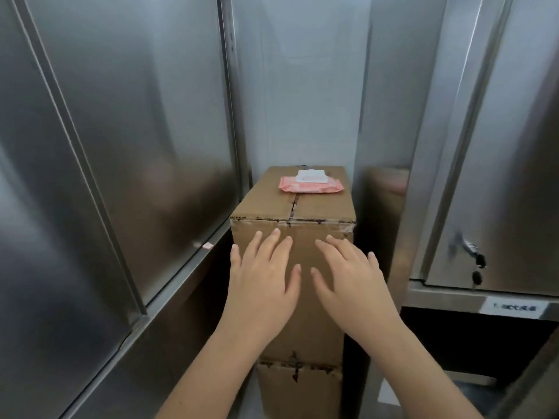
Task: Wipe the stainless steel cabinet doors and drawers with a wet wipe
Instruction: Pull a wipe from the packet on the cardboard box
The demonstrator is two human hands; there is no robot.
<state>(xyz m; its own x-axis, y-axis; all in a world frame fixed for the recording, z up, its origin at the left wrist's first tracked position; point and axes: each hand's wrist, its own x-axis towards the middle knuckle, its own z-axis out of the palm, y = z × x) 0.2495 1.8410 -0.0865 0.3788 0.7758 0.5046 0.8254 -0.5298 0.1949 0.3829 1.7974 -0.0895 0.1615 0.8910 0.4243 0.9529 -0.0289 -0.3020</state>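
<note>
Up top, pink wipes pack (311, 183) on closed cardboard box (272, 204), contents hidden

- The left hand (263, 276) reaches forward with its back to the camera, fingers straight and spread, thumb on the inner side.
- The right hand (352, 276) mirrors it just beside, fingers straight and fanned.
- The two thumb tips are near each other but apart.
- Neither hand holds anything.
- The bare left forearm (211, 367) and right forearm (423, 367) rise from the lower edge, converging.

Cardboard box (266, 204) apparently fills the gap between steel cabinets (136, 116).
</note>
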